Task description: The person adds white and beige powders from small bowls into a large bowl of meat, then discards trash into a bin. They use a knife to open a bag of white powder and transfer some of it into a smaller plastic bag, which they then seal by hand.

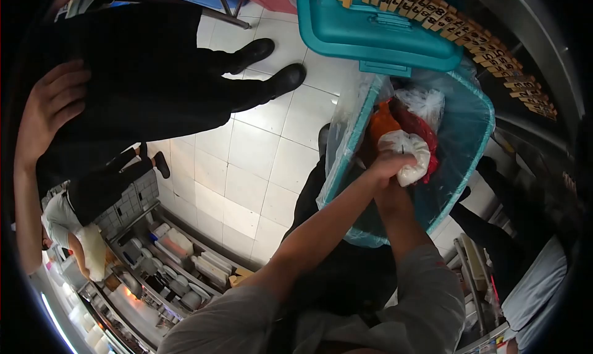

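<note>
A clear plastic bag with white contents [410,153] is gripped in my left hand [393,164], whose thumb lies across it. Close below it, my right hand [390,186] is at the underside of the same bag, with its fingers hidden behind the left hand and the bag. Both hands are inside the opening of a teal plastic bin [488,116] lined with clear plastic. Beside the held bag are an orange bag [382,120], a red bag [424,129] and a knotted clear bag [422,102].
The bin's teal lid [370,30] is raised at the far side. Numbered wooden clothespins [457,30] line a rail above it. A person in black [142,76] stands at the left on the tiled floor [256,153]. Another person [68,215] is by a counter with containers [179,274].
</note>
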### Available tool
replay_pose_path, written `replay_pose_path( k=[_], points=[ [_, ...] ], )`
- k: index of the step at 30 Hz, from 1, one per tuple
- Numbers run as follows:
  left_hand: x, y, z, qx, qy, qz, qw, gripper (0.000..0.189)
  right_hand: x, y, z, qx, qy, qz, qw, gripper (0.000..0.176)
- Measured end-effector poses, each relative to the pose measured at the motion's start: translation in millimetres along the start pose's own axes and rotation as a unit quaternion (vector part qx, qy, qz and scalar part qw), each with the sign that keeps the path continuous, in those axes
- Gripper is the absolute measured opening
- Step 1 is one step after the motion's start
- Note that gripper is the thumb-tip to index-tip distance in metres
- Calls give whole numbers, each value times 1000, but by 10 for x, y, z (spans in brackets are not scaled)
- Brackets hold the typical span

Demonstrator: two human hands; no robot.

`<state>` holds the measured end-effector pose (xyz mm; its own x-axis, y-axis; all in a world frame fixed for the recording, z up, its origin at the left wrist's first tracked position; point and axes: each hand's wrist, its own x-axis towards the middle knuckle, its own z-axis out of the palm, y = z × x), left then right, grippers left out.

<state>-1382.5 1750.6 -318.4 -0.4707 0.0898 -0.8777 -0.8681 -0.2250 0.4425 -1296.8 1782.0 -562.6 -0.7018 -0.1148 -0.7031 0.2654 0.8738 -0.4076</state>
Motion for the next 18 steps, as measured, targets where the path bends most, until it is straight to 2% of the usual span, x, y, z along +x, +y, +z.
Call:
replay_pose_path(
  k=[4,6,7,8,9,10,11,12,13,14,15,17,18],
  points=[
    [-467,213,-336,-93,-13,51,994,50,-106,3,11,8,17,-26,1000,33],
    [-614,416,-724,-176,-34,102,979,49,-246,90,179,21,29,-40,999,32],
    [-404,510,-1166,-212,-53,164,962,44,-321,90,191,16,33,-44,998,32],
    [-94,646,-1506,-247,-71,221,941,39,-676,-117,-440,-56,-51,-107,991,28],
    [-335,1236,-1152,-263,-68,233,934,42,-943,-315,-836,-53,-45,-93,993,28],
    [-437,1640,-1083,-249,-167,218,929,38,-1130,-487,-1164,-77,-87,-99,988,26],
    [115,1765,-1320,-247,-162,209,932,35,-1299,-584,-1384,-100,-133,-105,980,24],
    [279,1927,-1266,-249,-179,208,929,34,-1464,-614,-1530,-98,-127,-91,983,24],
    [359,2008,-1184,-253,-194,206,925,33,-1676,-627,-1598,19,-52,-142,988,22],
    [369,2022,-1130,-253,-193,205,926,33,-1905,-633,-1571,134,24,-190,972,24],
    [392,2044,-1061,-252,-192,208,925,32,-2072,-670,-1523,179,95,-216,955,33],
    [292,1976,-1008,-241,-204,216,924,33,-2583,-920,-1896,210,76,-133,966,34],
    [259,1869,-1024,-236,-181,212,931,34,-2825,-1045,-2064,211,81,-126,966,34]
  ],
)
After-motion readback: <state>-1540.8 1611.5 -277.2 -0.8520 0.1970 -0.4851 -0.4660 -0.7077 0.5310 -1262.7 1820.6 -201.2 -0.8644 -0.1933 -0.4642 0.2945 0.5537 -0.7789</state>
